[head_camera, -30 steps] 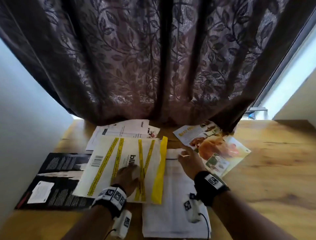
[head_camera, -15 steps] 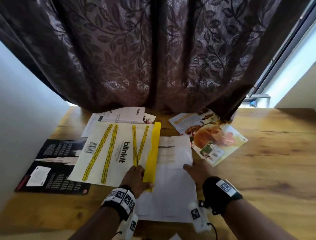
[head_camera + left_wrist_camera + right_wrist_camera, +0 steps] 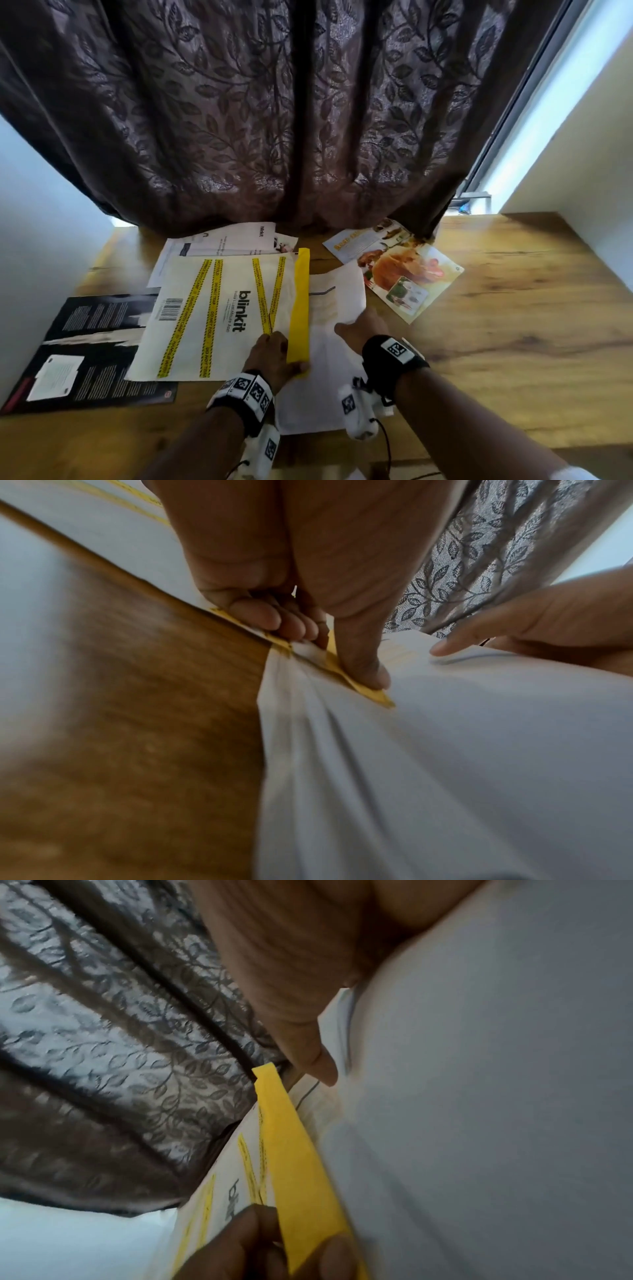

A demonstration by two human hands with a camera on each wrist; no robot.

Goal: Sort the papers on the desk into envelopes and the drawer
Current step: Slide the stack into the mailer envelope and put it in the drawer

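Note:
A white blinkit envelope (image 3: 219, 315) with yellow stripes lies on the wooden desk (image 3: 513, 325), its yellow flap (image 3: 299, 308) on the right side. My left hand (image 3: 274, 356) pinches the near end of the yellow flap (image 3: 363, 693), thumb on top and fingers curled beneath. Just right of it, a white paper (image 3: 329, 377) lies partly under the flap. My right hand (image 3: 359, 329) holds its right edge with the thumb on top, and the far part curls up off the desk. In the right wrist view the white paper (image 3: 496, 1123) hides my fingers.
A black brochure (image 3: 85, 349) lies at the left near the wall. White printed sheets (image 3: 233, 240) sit behind the envelope, and a food flyer (image 3: 400, 270) lies to the right. A dark leaf-patterned curtain (image 3: 274, 120) hangs over the desk's back edge.
My left hand slid off the envelope's face to the near end of the yellow flap. My right hand drew back along the white paper's edge, and the paper's far part has lifted.

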